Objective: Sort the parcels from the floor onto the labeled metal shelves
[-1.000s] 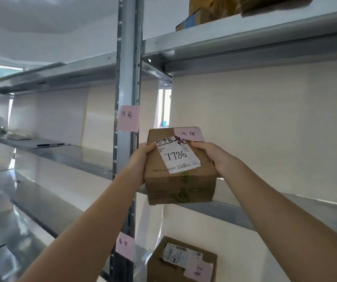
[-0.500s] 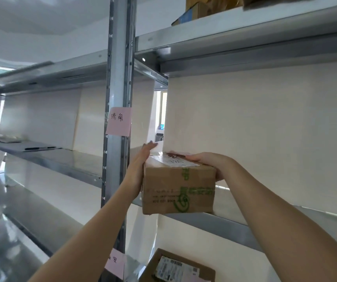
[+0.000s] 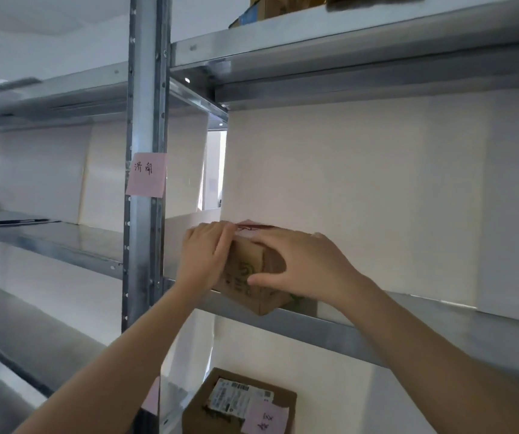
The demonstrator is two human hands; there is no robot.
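Note:
A small brown cardboard parcel (image 3: 245, 274) with green print rests on the middle metal shelf (image 3: 377, 333), turned corner-forward, its front corner at the shelf's front edge. My left hand (image 3: 206, 256) grips its left side. My right hand (image 3: 298, 264) lies over its top and right side. A pink handwritten label (image 3: 147, 174) is stuck on the upright steel post (image 3: 145, 120) just left of the parcel. The parcel's top label is mostly hidden by my hands.
Another brown parcel (image 3: 239, 402) with a white shipping label and a pink note lies on the shelf below. Boxes (image 3: 270, 7) stand on the top shelf. A black pen (image 3: 21, 220) lies on the left bay's shelf. A beige wall backs the shelves.
The parcel went from held up facing me, label visible, to tipped flat and set onto the middle shelf. Both hands moved forward with it and now press on its sides and top.

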